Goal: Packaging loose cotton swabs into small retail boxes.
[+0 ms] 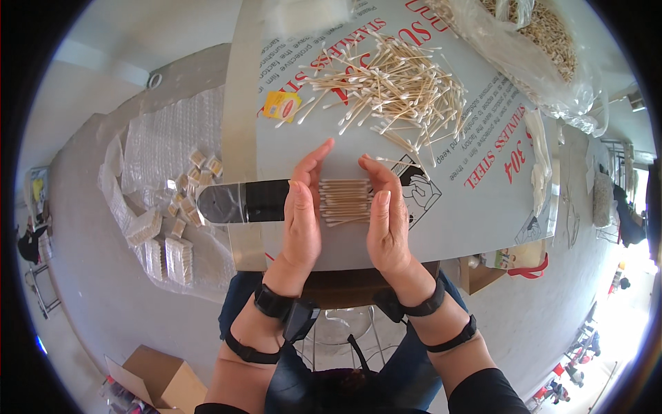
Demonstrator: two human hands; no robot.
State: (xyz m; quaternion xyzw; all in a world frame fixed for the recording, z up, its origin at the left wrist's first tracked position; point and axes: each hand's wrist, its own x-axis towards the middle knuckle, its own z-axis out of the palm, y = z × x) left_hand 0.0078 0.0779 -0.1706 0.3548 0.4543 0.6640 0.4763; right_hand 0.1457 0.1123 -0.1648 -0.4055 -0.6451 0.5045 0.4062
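A row of cotton swabs (345, 201) with wooden sticks lies side by side on the film-covered tabletop, between my two hands. My left hand (304, 217) stands on edge at the swabs' left ends, its fingers stretched out and palm facing inward. At the right ends, my right hand (387, 217) mirrors it with straight fingers, thumb on the near side. The palms appear to touch the cotton tips; neither hand is wrapped round the swabs. Beyond my hands spreads a loose pile of cotton swabs (407, 90). Left of my left hand lies a black strip in clear plastic (265, 201).
A small yellow packet (281, 105) lies left of the pile. A large clear bag (545, 48) full of swabs sits at the far right. Bubble wrap (169, 131) on the left carries several small swab packs (179, 259). A cardboard box (155, 376) stands at lower left.
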